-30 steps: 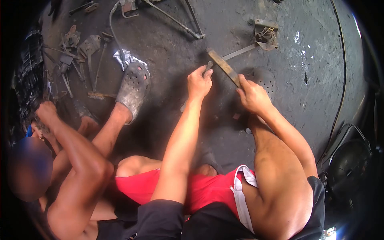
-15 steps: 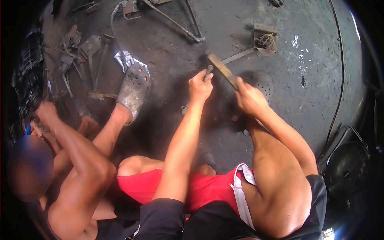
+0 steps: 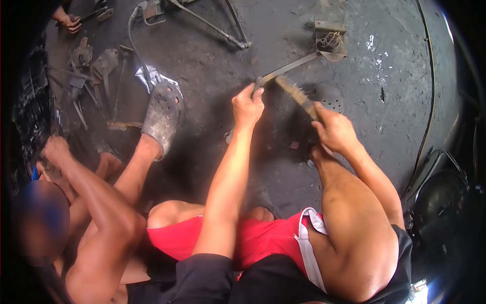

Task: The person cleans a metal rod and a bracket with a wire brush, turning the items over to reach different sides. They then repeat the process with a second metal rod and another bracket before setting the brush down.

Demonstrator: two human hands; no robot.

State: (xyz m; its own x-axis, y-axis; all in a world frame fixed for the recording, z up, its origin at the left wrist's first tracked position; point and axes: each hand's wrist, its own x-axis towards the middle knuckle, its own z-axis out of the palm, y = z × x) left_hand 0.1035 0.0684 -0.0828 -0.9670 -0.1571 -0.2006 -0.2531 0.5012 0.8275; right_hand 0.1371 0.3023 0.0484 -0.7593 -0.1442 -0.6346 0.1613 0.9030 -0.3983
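My left hand (image 3: 247, 107) is closed around the near end of a metal lever (image 3: 293, 65). The lever slants up and right to a bracket (image 3: 338, 29) with a coiled spring (image 3: 331, 41), all low over the dark floor. My right hand (image 3: 334, 126) grips the handle end of a wire brush (image 3: 297, 95), which is slightly blurred. The brush points up and left, its far end close beside the lever and just right of my left hand. A gap shows between brush and lever.
A co-worker's hand (image 3: 56, 151) and clog (image 3: 164, 114) are at left. Several metal levers (image 3: 104, 66) and another brush (image 3: 124, 125) lie nearby. A metal frame (image 3: 212, 23) sits at top, another person's hand (image 3: 68, 21) at top left, a cable (image 3: 430, 76) at right.
My right hand and the brush have moved right and slightly down. My left hand and the lever have shifted slightly left. Another person's hand has come into view at top left.
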